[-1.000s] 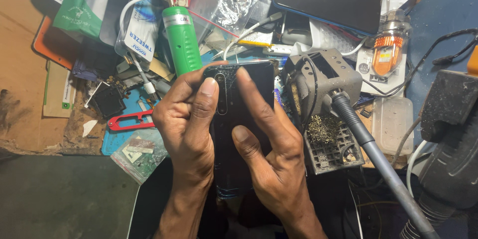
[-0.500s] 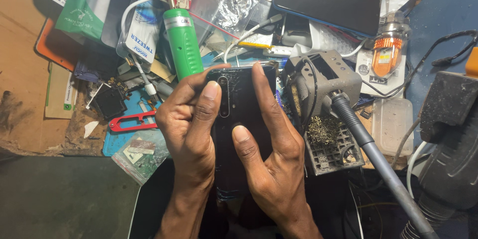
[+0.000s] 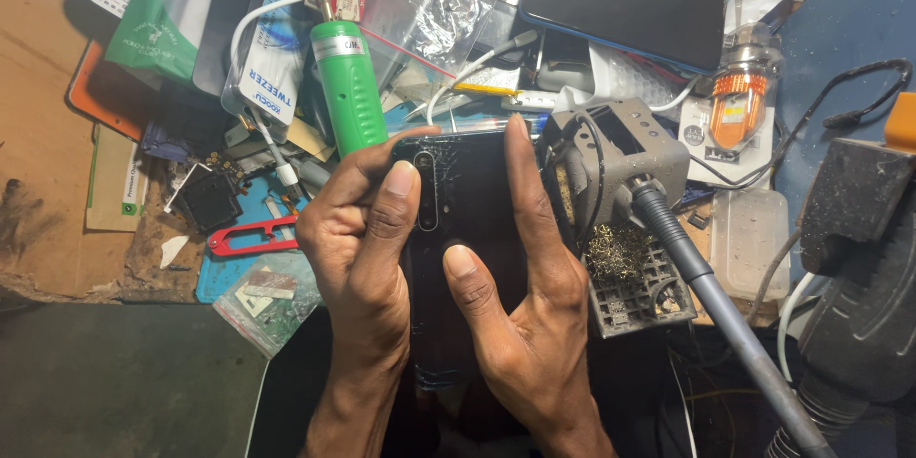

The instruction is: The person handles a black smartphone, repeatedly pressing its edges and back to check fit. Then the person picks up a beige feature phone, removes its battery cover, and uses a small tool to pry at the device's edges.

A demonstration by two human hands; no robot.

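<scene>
Your left hand and right hand grip the black phone, hemmed by the green tool and soldering stand; your fingers seem barely shifted since earlier.

Right fingers straightened up the phone's edge

Since a second ago: right hand opened from a curl over the phone, index finger now stretched along its right edge, thumb lower on the back. Left hand shifted slightly, thumb now beside the camera strip.
</scene>
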